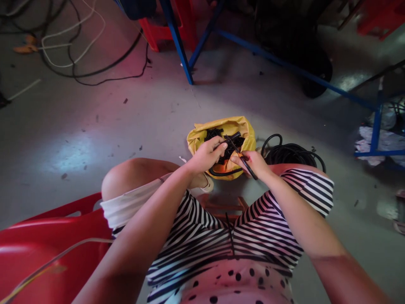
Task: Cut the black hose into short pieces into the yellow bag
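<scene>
My left hand [207,154] is closed around a black cable with a ribbed end piece [235,136], held over a yellow bag. In my right hand [253,162] is a hand tool [247,165] with slim dark jaws and orange-and-black handles; whether it is scissors or pliers I cannot tell. Its jaws lie against or just beside the ribbed piece. Below both hands the yellow bag [221,122] stands open on the floor, with small black parts [214,134] inside. Black cable also loops across the bag's near side.
A coil of black cable [291,154] lies right of the bag, by my knee. A blue metal frame [180,46] and a red stool [153,36] stand ahead. Loose cables [110,63] cover the floor at upper left. A red chair [53,249] is at my left.
</scene>
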Available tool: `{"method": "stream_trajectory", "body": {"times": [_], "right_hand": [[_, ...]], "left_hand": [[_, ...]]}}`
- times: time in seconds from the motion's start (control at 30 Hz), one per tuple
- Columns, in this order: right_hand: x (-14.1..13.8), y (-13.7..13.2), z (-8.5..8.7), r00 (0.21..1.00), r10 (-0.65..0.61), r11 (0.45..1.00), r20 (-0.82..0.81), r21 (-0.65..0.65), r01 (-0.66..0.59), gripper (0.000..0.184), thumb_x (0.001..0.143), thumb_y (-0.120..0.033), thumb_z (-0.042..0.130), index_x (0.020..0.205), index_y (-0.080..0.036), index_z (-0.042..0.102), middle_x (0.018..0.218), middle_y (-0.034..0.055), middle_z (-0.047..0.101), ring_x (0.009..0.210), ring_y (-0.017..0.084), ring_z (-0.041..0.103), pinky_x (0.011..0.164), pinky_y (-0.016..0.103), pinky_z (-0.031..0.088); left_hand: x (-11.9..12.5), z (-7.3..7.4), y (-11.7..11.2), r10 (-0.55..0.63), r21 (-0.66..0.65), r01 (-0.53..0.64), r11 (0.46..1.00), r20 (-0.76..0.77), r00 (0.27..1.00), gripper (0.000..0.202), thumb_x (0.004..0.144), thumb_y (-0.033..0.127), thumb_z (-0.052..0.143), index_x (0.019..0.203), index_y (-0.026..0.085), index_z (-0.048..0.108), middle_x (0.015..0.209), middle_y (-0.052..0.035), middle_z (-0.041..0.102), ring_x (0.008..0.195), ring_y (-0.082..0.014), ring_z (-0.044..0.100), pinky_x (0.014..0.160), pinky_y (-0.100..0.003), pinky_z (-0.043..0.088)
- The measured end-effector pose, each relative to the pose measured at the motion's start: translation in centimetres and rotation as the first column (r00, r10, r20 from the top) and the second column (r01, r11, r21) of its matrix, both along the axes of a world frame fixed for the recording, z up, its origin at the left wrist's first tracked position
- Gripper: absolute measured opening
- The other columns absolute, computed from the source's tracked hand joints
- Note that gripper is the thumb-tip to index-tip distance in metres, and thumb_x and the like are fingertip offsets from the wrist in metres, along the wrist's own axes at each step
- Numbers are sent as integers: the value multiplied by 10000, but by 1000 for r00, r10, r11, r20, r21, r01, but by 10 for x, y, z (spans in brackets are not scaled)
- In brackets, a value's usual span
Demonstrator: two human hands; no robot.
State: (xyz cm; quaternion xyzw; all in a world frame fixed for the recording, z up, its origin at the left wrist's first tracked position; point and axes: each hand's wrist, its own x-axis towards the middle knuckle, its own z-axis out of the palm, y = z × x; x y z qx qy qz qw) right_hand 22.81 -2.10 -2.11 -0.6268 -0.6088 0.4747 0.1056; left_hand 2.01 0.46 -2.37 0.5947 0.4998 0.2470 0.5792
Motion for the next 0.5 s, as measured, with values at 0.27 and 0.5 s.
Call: {"method": "stream_trajectory", "body": {"times": [0.27,0.5], "right_hand": [[4,-3,1,996,47,995,-81,-84,-54,529,785,-719,651,789,-204,532,594,-43,477,560,118,435,549,243,300],[1,-2,-1,997,75,997,30,-35,-74,605,795,-782,572,640,-206,476,543,-26,456,549,121,413,542,260,268]], "left_hand": [[-3,-7,-1,-176,181,217,959,-219,960,266,975,399,456,987,188,619,890,-33,669,797,-173,604,731,-294,438],[-3,-4,-1,-166,163,197,967,-185,969,277,978,416,445,936,185,593,833,-22,627,757,-162,575,696,-282,428]]}}
